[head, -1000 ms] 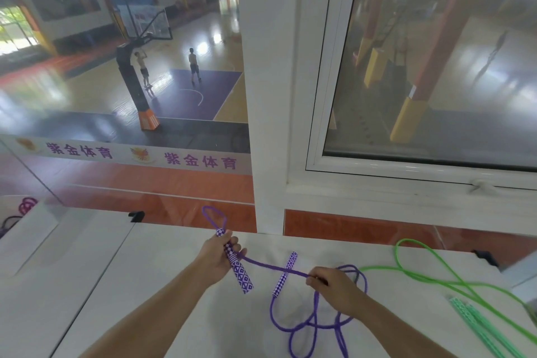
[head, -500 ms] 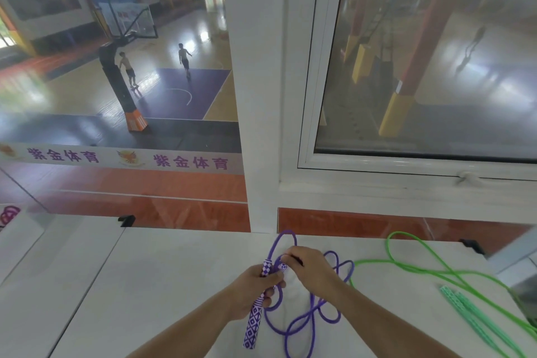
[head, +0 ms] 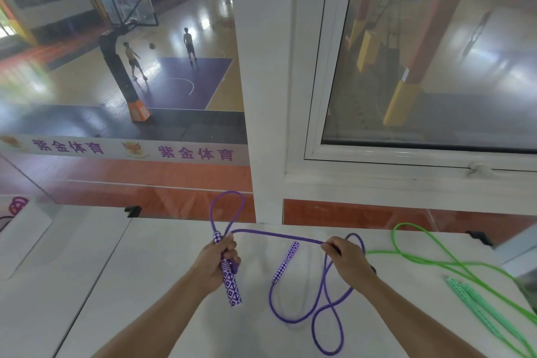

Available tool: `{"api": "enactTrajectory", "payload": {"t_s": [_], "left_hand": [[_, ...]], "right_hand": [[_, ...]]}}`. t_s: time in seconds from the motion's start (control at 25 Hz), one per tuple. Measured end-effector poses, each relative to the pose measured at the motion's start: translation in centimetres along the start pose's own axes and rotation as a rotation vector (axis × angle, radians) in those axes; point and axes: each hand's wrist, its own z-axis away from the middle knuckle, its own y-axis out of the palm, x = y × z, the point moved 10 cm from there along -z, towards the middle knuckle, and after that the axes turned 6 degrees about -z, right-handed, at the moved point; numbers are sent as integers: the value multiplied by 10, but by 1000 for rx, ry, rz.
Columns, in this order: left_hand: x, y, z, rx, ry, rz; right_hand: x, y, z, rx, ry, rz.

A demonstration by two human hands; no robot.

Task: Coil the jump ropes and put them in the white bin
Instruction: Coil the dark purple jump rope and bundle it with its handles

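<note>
Lettering on the white court banner (head: 125,151) reads "紫金体育" 2 times. Over the white table (head: 162,276), the left hand (head: 216,263) grips 1 patterned handle of the purple jump rope (head: 325,279); the right hand (head: 347,259) pinches its cord. The green jump rope (head: 430,263) lies right.

Two bare forearms reaching forward; left hand (head: 216,263) curled in a fist-like grip, right hand (head: 347,260) pinching with thumb and fingertips, knuckles up.

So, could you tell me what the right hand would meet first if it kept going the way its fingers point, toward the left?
Probably the left hand: the right hand follows the taut purple rope leftward, likely passing above the loose handle; depth is unclear.
</note>
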Motion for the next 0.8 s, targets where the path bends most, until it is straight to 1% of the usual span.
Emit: {"api": "enactTrajectory", "payload": {"t_s": [0.08,0.12,0.2,0.28,0.4,0.48,0.56,0.64,0.72,0.8], "left_hand": [[6,4,2,-12,-4,44],[13,9,5,-1,-19,20],[30,25,11,42,-50,-90],[44,42,19,97,-55,-222],[57,62,29,137,-32,-378],[59,66,32,107,9,-425],[57,64,31,66,51,-478],[57,65,29,74,55,-486],[59,66,29,76,28,-448],[60,65,30,59,2,-359]], "right_hand": [[8,9,6,-17,19,-56],[16,16,9,-14,31,-111],[34,34,15,26,61,-188],[53,52,19,85,50,-226],[73,71,23,144,4,-214],[79,75,24,152,-13,-190],[84,78,25,186,-32,-113],[88,81,27,214,-36,-69],[90,78,29,181,-17,-89],[92,74,29,154,4,-96]]}}
